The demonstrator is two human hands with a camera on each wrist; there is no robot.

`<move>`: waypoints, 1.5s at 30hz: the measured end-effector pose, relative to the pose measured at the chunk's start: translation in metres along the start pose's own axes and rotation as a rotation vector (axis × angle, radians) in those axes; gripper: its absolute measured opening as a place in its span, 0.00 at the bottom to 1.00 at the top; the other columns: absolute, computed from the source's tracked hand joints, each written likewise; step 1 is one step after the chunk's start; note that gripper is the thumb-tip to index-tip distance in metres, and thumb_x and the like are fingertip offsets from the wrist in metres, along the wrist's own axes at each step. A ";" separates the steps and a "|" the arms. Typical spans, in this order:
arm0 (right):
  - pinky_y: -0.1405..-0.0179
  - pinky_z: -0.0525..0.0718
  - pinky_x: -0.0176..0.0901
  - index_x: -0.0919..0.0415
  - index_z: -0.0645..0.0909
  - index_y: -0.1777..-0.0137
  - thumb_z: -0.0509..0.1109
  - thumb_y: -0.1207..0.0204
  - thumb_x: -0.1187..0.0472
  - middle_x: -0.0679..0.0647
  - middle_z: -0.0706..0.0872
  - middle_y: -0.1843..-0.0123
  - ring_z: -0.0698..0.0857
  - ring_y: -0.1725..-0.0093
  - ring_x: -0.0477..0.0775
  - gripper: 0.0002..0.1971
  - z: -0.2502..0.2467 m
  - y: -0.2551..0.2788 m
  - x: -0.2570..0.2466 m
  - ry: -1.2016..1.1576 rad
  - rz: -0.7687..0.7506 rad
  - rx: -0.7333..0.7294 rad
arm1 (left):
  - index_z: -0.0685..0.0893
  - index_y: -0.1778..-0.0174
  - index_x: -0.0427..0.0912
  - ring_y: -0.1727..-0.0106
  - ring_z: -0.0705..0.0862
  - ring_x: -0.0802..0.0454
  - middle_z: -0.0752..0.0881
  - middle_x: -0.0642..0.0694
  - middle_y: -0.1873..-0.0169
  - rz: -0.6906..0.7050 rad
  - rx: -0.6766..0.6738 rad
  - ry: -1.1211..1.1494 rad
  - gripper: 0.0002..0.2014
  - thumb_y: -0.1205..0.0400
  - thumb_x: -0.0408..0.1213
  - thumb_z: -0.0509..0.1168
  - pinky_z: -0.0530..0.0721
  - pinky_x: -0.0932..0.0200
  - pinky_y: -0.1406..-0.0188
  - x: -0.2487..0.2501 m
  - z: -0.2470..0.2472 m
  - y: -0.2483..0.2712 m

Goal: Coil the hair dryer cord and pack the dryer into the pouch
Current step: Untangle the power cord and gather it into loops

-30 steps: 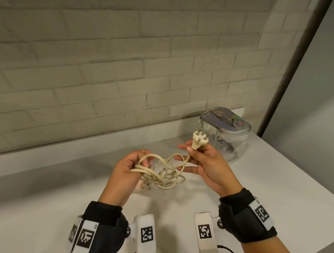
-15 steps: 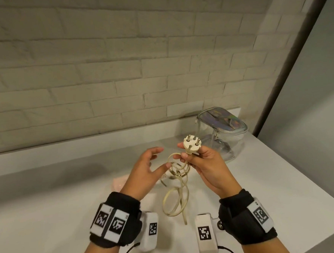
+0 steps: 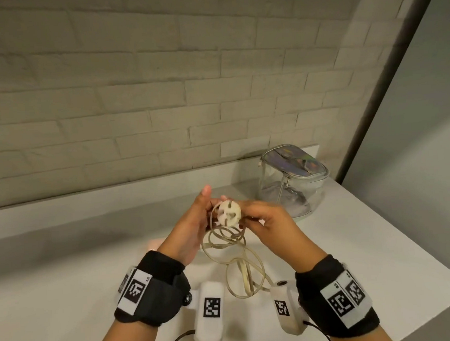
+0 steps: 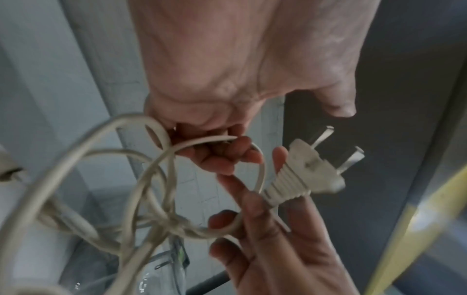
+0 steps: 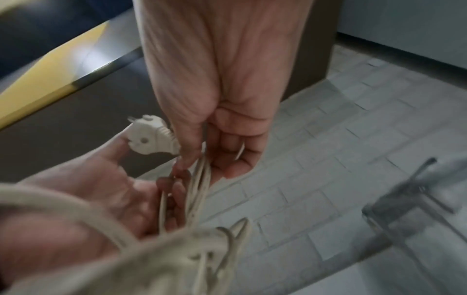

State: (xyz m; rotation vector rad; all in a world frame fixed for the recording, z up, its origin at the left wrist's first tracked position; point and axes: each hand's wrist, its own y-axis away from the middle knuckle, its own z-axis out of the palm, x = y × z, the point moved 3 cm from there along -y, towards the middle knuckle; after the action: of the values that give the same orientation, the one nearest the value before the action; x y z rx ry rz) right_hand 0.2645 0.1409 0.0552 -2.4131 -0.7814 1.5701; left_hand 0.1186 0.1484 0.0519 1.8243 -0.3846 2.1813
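The cream cord (image 3: 236,261) hangs in loose tangled loops between my hands above the white counter (image 3: 352,242). Its round two-pin plug (image 3: 228,213) points up toward me. My right hand (image 3: 260,220) pinches the cord just below the plug (image 4: 310,171), with several strands running through its fingers (image 5: 197,159). My left hand (image 3: 197,218) is right beside the plug, fingers (image 4: 222,155) curled round a loop of the cord (image 4: 141,179). A pale pink patch of the dryer (image 3: 154,243) shows behind my left wrist; the rest is hidden.
A clear pouch (image 3: 293,182) with an iridescent zip top stands on the counter at the back right, near the corner. A brick wall runs behind a low ledge (image 3: 115,197). The counter's right edge (image 3: 417,272) drops off close to my right wrist.
The left hand let go of the coil, which dropped to hang from the right hand. It has now come back and gripped a loop beside the plug. The plug turned to face me.
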 end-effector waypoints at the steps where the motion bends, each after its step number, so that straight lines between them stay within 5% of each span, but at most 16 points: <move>1: 0.47 0.81 0.33 0.55 0.83 0.38 0.66 0.25 0.74 0.36 0.87 0.47 0.85 0.47 0.38 0.20 0.003 0.000 -0.003 0.048 -0.047 -0.030 | 0.88 0.60 0.49 0.52 0.85 0.49 0.90 0.45 0.59 -0.006 0.015 0.018 0.26 0.30 0.66 0.55 0.81 0.56 0.46 0.003 -0.002 0.000; 4: 0.50 0.82 0.36 0.44 0.79 0.35 0.64 0.25 0.74 0.41 0.88 0.52 0.85 0.53 0.40 0.26 0.008 -0.002 -0.003 0.026 -0.030 -0.029 | 0.85 0.57 0.44 0.58 0.85 0.53 0.87 0.47 0.63 0.051 -0.002 -0.054 0.20 0.38 0.53 0.73 0.82 0.58 0.52 0.005 -0.006 0.002; 6: 0.57 0.83 0.34 0.32 0.68 0.37 0.69 0.28 0.73 0.41 0.87 0.66 0.85 0.64 0.45 0.33 0.006 -0.005 0.004 -0.067 0.086 0.080 | 0.80 0.60 0.42 0.67 0.83 0.61 0.83 0.55 0.71 0.091 0.003 -0.056 0.16 0.38 0.44 0.75 0.81 0.67 0.63 0.005 -0.008 0.006; 8: 0.62 0.82 0.38 0.37 0.67 0.43 0.73 0.31 0.70 0.50 0.85 0.70 0.83 0.68 0.48 0.29 0.005 -0.009 0.010 -0.161 0.191 0.144 | 0.78 0.65 0.44 0.71 0.80 0.62 0.80 0.57 0.75 0.152 0.017 -0.077 0.12 0.35 0.37 0.76 0.79 0.71 0.69 0.005 -0.012 0.010; 11: 0.64 0.81 0.43 0.51 0.72 0.52 0.73 0.31 0.69 0.53 0.80 0.65 0.79 0.64 0.50 0.17 0.011 -0.010 0.012 -0.237 0.271 -0.041 | 0.77 0.74 0.54 0.68 0.76 0.61 0.76 0.58 0.72 0.290 0.109 -0.233 0.11 0.36 0.43 0.76 0.77 0.70 0.66 0.007 -0.020 0.014; 14: 0.70 0.82 0.41 0.58 0.71 0.54 0.70 0.31 0.70 0.51 0.78 0.67 0.77 0.69 0.49 0.12 0.014 -0.007 0.017 -0.611 0.366 -0.138 | 0.76 0.78 0.57 0.62 0.75 0.65 0.75 0.57 0.65 0.390 0.215 -0.345 0.10 0.37 0.45 0.71 0.75 0.72 0.59 0.009 -0.035 0.017; 18: 0.74 0.81 0.40 0.60 0.70 0.51 0.63 0.25 0.76 0.49 0.76 0.77 0.73 0.76 0.49 0.11 0.010 -0.009 0.025 -0.853 0.448 0.094 | 0.75 0.79 0.53 0.62 0.78 0.62 0.81 0.59 0.67 0.389 0.247 -0.277 0.10 0.37 0.43 0.71 0.77 0.73 0.57 0.001 -0.055 0.027; 22: 0.74 0.80 0.42 0.62 0.71 0.49 0.58 0.18 0.63 0.49 0.67 0.80 0.72 0.78 0.50 0.03 0.004 -0.012 0.028 -0.875 0.422 0.245 | 0.81 0.76 0.47 0.63 0.80 0.57 0.81 0.55 0.65 0.271 0.145 -0.177 0.02 0.39 0.36 0.68 0.79 0.69 0.59 -0.011 -0.064 0.043; 25: 0.75 0.78 0.43 0.59 0.70 0.53 0.65 0.25 0.58 0.52 0.72 0.75 0.75 0.74 0.53 0.07 0.003 -0.012 0.024 -0.849 0.358 0.277 | 0.83 0.73 0.39 0.70 0.85 0.51 0.83 0.45 0.61 0.130 0.172 -0.075 0.08 0.34 0.28 0.59 0.83 0.65 0.66 -0.013 -0.061 0.045; 28: 0.75 0.79 0.42 0.56 0.68 0.51 0.67 0.26 0.65 0.56 0.76 0.69 0.79 0.72 0.55 0.10 0.004 -0.012 0.020 -0.842 0.301 0.279 | 0.79 0.51 0.46 0.81 0.83 0.46 0.83 0.45 0.56 -0.022 0.252 -0.168 0.05 0.18 0.33 0.60 0.82 0.61 0.80 -0.019 -0.044 0.035; 31: 0.73 0.82 0.43 0.55 0.67 0.50 0.71 0.31 0.64 0.58 0.81 0.66 0.82 0.69 0.56 0.16 0.005 -0.013 0.020 -0.856 0.240 0.279 | 0.74 0.37 0.57 0.76 0.86 0.38 0.80 0.54 0.45 -0.118 0.230 -0.382 0.22 0.25 0.39 0.70 0.83 0.58 0.84 -0.033 -0.032 0.023; 33: 0.72 0.83 0.44 0.54 0.68 0.51 0.77 0.37 0.54 0.58 0.85 0.64 0.85 0.66 0.58 0.21 0.004 -0.013 0.020 -0.861 0.182 0.268 | 0.76 0.39 0.57 0.75 0.86 0.38 0.81 0.52 0.46 -0.102 0.265 -0.466 0.21 0.27 0.40 0.72 0.83 0.58 0.85 -0.033 -0.028 0.017; 36: 0.70 0.85 0.47 0.55 0.78 0.57 0.78 0.39 0.51 0.58 0.88 0.59 0.87 0.62 0.61 0.16 0.002 -0.011 0.018 -0.813 0.150 0.256 | 0.80 0.45 0.52 0.83 0.81 0.48 0.82 0.49 0.52 -0.037 0.321 -0.614 0.15 0.27 0.40 0.72 0.78 0.63 0.86 -0.030 -0.027 0.010; 40: 0.68 0.88 0.45 0.74 0.79 0.52 0.81 0.45 0.55 0.61 0.86 0.60 0.90 0.60 0.59 0.27 -0.006 -0.010 0.016 -0.706 0.184 0.361 | 0.77 0.43 0.55 0.77 0.79 0.57 0.81 0.52 0.58 0.015 0.359 -0.791 0.18 0.28 0.42 0.71 0.73 0.65 0.80 -0.027 -0.020 0.008; 42: 0.71 0.87 0.42 0.70 0.80 0.55 0.78 0.39 0.64 0.60 0.85 0.63 0.89 0.64 0.56 0.15 -0.012 -0.008 0.017 -0.660 0.206 0.420 | 0.74 0.43 0.58 0.71 0.80 0.56 0.81 0.54 0.63 0.091 0.396 -0.914 0.19 0.28 0.41 0.70 0.75 0.62 0.72 -0.023 -0.015 0.009; 45: 0.72 0.83 0.39 0.60 0.85 0.53 0.70 0.28 0.69 0.55 0.85 0.65 0.85 0.67 0.52 0.07 -0.017 -0.003 0.016 -0.524 0.198 0.391 | 0.83 0.49 0.48 0.68 0.84 0.55 0.86 0.51 0.69 0.172 0.459 -0.916 0.09 0.24 0.36 0.64 0.79 0.60 0.65 -0.018 -0.016 0.007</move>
State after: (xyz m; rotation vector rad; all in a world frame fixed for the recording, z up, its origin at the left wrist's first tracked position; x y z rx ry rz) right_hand 0.2832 0.1536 0.0512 -1.8656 -0.2565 2.2297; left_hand 0.1041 0.1469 0.0313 3.0961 -0.2117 1.4460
